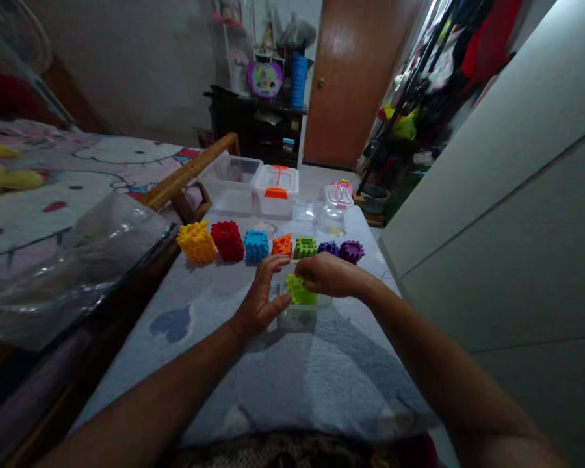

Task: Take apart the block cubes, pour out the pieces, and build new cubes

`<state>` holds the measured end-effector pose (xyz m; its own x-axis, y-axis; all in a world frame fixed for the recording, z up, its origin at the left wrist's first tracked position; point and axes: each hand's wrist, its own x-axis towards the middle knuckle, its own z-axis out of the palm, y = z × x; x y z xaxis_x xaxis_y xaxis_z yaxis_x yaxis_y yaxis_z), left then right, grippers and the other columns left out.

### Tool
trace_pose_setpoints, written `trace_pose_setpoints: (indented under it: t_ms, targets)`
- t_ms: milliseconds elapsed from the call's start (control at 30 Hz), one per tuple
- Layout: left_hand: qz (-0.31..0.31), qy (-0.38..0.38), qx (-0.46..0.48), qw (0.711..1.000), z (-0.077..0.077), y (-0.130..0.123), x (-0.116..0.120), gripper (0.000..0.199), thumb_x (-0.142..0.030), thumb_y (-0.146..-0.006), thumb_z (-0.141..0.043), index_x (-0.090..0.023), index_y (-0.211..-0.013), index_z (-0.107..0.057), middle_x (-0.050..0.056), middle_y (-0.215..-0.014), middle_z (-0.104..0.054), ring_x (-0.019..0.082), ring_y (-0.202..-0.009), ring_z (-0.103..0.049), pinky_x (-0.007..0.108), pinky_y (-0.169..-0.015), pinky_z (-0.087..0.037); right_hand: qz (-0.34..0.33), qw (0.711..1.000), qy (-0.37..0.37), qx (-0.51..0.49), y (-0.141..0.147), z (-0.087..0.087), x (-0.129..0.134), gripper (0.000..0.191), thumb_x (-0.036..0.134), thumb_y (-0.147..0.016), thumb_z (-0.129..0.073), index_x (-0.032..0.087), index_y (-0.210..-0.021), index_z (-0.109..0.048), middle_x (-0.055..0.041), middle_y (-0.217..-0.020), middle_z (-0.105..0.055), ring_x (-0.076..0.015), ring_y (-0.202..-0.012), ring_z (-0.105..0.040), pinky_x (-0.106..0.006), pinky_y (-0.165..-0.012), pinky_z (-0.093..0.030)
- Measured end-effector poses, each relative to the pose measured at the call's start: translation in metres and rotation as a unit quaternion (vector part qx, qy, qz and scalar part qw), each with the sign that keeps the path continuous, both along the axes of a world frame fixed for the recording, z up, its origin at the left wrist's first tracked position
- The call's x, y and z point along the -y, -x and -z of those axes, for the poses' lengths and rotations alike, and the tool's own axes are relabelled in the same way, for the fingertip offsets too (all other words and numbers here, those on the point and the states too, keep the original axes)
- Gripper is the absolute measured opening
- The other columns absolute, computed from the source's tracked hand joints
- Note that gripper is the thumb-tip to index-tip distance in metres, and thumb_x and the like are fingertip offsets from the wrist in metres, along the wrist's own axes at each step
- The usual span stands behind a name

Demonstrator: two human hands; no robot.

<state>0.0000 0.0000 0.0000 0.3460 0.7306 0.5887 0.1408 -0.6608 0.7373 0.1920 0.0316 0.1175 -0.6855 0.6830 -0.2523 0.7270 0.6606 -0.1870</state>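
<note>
Block (301, 292), lime green and bumpy-edged, sits in a clear container (297, 321), under the curled fingers of the right hand (329, 274); whether they grip it, I cannot tell; the left hand (260, 300) spreads wide just beside it; beyond both hands, 7 bumpy coloured cubes (282, 245) form a row.

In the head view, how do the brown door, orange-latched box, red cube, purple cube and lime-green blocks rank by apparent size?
Largest to smallest:
1. Brown door
2. Orange-latched box
3. Red cube
4. Purple cube
Lime-green blocks: unsure; the right hand partly covers them, and they sit nearer.
</note>
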Motion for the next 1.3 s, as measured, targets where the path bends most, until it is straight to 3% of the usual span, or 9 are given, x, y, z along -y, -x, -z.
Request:
trace_pose_setpoints:
  t_ms: [167, 333, 467, 633, 733, 833, 900, 1033, 1300]
  targets:
    - [0.009, -0.005, -0.043, 0.999, 0.0, 0.0, -0.001, 0.082, -0.055, -0.084, -0.067, -0.027, -0.15, -0.027, 0.015, -0.147, -0.035, 0.036, -0.138, -0.034, 0.055, -0.112, -0.033, -0.008, 0.998, -0.025, 0.055, 0.005, 0.012, 0.007, 0.025, 0.012, -0.087, -0.053, 0.011, -0.107, -0.069, -0.0145, -0.104, -0.074, -0.0225, -0.094, -0.069, -0.029, -0.08, -0.047]
    - [0.028, 0.012, -0.083, 0.996, 0.001, 0.0, -0.002, 0.102, -0.053, -0.075, -0.077, -0.026, -0.154, -0.017, 0.017, -0.153, -0.029, 0.039, -0.143, -0.029, 0.06, -0.116, -0.026, -0.017, 0.998, -0.054, 0.023, 0.004, 0.012, 0.013, 0.023, 0.01, -0.087, -0.055, 0.009, -0.107, -0.068, -0.0165, -0.107, -0.072, -0.0236, -0.098, -0.068, -0.032, -0.085, -0.048]
    - [0.032, 0.023, -0.107, 0.994, 0.005, 0.0, -0.003, 0.11, -0.041, -0.072, -0.081, -0.028, -0.155, -0.01, 0.017, -0.156, -0.024, 0.04, -0.144, -0.027, 0.062, -0.118, -0.024, -0.02, 0.999, -0.022, 0.013, 0.003, 0.008, 0.015, 0.021, 0.008, -0.086, -0.056, 0.009, -0.101, -0.07, -0.0151, -0.103, -0.071, -0.0224, -0.094, -0.067, -0.031, -0.084, -0.049]
    - [0.053, 0.086, -0.075, 0.992, 0.013, -0.002, -0.004, 0.119, -0.035, -0.07, -0.084, -0.033, -0.156, -0.001, 0.017, -0.158, -0.026, 0.04, -0.143, -0.033, 0.06, -0.116, -0.029, 0.084, 0.973, -0.053, -0.206, -0.029, 0.007, 0.023, 0.027, 0.014, -0.089, -0.056, 0.016, -0.114, -0.066, -0.0104, -0.111, -0.068, -0.0205, -0.1, -0.063, -0.036, -0.091, -0.049]
    - [0.069, 0.142, -0.062, 0.986, 0.014, -0.002, -0.005, 0.127, -0.034, -0.068, -0.086, -0.034, -0.156, 0.004, 0.018, -0.155, -0.033, 0.04, -0.139, -0.039, 0.061, -0.112, -0.035, 0.151, 0.938, -0.066, -0.306, -0.061, 0.024, 0.033, 0.057, 0.033, -0.085, -0.068, 0.021, -0.138, -0.051, -0.014, -0.137, -0.055, -0.0274, -0.12, -0.056, -0.045, -0.098, -0.048]
    - [0.076, 0.172, -0.045, 0.981, 0.013, -0.003, -0.006, 0.128, -0.036, -0.067, -0.087, -0.033, -0.156, 0.005, 0.019, -0.155, -0.035, 0.04, -0.14, -0.04, 0.062, -0.112, -0.036, 0.174, 0.925, 0.011, -0.338, -0.079, 0.051, 0.045, 0.113, 0.049, -0.067, -0.084, 0.026, -0.157, -0.019, -0.0163, -0.159, -0.028, -0.0355, -0.144, -0.033, -0.054, -0.11, -0.039]
    - [0.079, 0.176, -0.039, 0.981, 0.012, -0.003, -0.006, 0.125, -0.036, -0.067, -0.087, -0.031, -0.156, 0.001, 0.019, -0.157, -0.031, 0.039, -0.142, -0.038, 0.06, -0.113, -0.035, 0.182, 0.917, 0.062, -0.35, -0.079, 0.068, 0.051, 0.13, 0.048, -0.061, -0.088, 0.028, -0.159, -0.004, -0.0171, -0.161, -0.023, -0.0359, -0.147, -0.027, -0.055, -0.113, -0.035]
    - [0.085, 0.169, -0.04, 0.981, 0.011, -0.003, -0.008, 0.117, -0.038, -0.067, -0.087, -0.025, -0.156, -0.012, 0.019, -0.158, -0.03, 0.04, -0.143, -0.035, 0.058, -0.116, -0.031, 0.207, 0.887, 0.107, -0.4, -0.063, 0.09, 0.056, 0.128, 0.032, -0.065, -0.086, 0.027, -0.158, 0.002, -0.0176, -0.153, -0.038, -0.0321, -0.141, -0.039, -0.053, -0.111, -0.039]
    - [0.064, 0.152, -0.087, 0.982, 0.016, 0.0, -0.01, 0.113, -0.043, -0.07, -0.083, -0.022, -0.158, -0.013, 0.021, -0.16, -0.025, 0.041, -0.146, -0.03, 0.059, -0.117, -0.027, 0.237, 0.839, 0.109, -0.479, -0.053, 0.114, 0.054, 0.105, 0.026, -0.063, -0.083, 0.027, -0.15, -0.025, -0.0142, -0.147, -0.04, -0.0317, -0.131, -0.049, -0.05, -0.104, -0.047]
